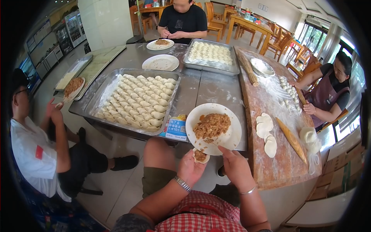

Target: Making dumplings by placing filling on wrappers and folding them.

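Note:
A round dumpling wrapper point(200, 156) with meat filling on it rests in my left hand point(189, 168), just below the rim of a white plate point(235, 136). A mound of brown minced filling point(213, 126) lies on that plate. My right hand point(238, 166) is at the plate's lower edge, fingers pinched around what looks like a thin utensil, mostly hidden by the hand. To the left, a metal tray point(100, 78) carries rows of folded dumplings point(139, 101). Printed cards point(175, 129) lie between tray and plate.
On the right, a floured wooden board point(261, 174) bears flat wrappers point(264, 124), a rolling pin point(291, 140), dough pieces point(289, 90) and a brush point(247, 69). A second dumpling tray point(211, 55) and an empty plate point(161, 63) stand farther back. Three co-workers sit around the table point(214, 87).

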Demonstrator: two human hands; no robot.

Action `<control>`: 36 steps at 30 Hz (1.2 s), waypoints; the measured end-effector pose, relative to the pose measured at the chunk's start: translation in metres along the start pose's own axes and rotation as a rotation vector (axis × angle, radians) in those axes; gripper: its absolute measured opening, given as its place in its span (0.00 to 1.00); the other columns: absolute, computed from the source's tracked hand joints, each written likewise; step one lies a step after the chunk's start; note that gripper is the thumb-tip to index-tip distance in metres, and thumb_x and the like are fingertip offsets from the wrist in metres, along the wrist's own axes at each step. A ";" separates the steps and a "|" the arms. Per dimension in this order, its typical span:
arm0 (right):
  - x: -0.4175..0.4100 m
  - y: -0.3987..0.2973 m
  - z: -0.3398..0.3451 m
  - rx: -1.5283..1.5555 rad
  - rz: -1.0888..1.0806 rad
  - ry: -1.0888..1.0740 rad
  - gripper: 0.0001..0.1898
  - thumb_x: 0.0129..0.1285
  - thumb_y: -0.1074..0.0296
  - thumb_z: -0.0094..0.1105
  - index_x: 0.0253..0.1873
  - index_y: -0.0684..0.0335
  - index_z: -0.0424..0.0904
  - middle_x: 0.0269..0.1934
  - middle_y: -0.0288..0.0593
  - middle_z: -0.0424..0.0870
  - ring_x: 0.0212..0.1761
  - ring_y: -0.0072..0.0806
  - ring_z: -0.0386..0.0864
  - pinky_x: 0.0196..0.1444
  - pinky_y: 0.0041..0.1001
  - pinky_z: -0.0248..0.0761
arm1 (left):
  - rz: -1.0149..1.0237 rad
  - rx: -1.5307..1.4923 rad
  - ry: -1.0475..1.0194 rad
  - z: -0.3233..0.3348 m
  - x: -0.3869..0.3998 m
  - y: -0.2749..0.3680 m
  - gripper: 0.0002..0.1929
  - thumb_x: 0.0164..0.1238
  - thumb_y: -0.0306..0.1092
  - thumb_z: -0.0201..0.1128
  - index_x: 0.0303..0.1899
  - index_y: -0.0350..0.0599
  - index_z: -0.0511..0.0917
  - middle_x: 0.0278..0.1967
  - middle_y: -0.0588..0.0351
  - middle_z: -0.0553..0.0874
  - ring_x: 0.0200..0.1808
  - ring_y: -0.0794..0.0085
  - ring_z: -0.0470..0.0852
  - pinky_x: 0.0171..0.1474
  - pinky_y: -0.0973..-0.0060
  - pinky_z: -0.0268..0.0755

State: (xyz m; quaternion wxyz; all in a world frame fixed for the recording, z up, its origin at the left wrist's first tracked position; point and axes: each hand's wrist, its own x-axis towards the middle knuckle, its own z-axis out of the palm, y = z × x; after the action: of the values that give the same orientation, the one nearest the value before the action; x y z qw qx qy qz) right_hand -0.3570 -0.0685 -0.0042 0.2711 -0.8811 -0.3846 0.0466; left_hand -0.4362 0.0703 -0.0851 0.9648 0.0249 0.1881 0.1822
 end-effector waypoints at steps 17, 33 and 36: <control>-0.033 0.000 0.018 -0.028 -0.185 -0.050 0.18 0.62 0.74 0.55 0.57 0.51 0.79 0.33 0.45 0.79 0.31 0.43 0.80 0.32 0.37 0.75 | 0.011 0.056 0.023 -0.004 0.004 0.004 0.22 0.80 0.39 0.33 0.61 0.31 0.64 0.61 0.44 0.74 0.61 0.58 0.74 0.66 0.61 0.66; -0.037 0.007 0.034 -0.085 -0.287 -0.021 0.18 0.62 0.72 0.56 0.56 0.48 0.80 0.30 0.41 0.75 0.24 0.40 0.79 0.26 0.35 0.75 | -0.081 0.052 0.040 -0.057 0.016 0.009 0.20 0.78 0.38 0.36 0.56 0.30 0.69 0.53 0.42 0.79 0.55 0.55 0.78 0.62 0.57 0.69; -0.045 0.008 0.033 -0.137 -0.260 -0.147 0.18 0.59 0.76 0.58 0.54 0.53 0.81 0.31 0.44 0.77 0.29 0.41 0.79 0.30 0.35 0.75 | -0.205 -0.081 -0.059 -0.052 0.012 0.019 0.20 0.77 0.38 0.38 0.56 0.30 0.69 0.52 0.41 0.79 0.54 0.54 0.78 0.62 0.57 0.69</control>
State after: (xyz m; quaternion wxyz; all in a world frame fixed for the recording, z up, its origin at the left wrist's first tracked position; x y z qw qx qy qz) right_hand -0.3929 -0.0905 -0.0419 0.1854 -0.8346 -0.5164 0.0493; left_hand -0.4519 0.0916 -0.1354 0.9837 -0.0281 0.1538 0.0892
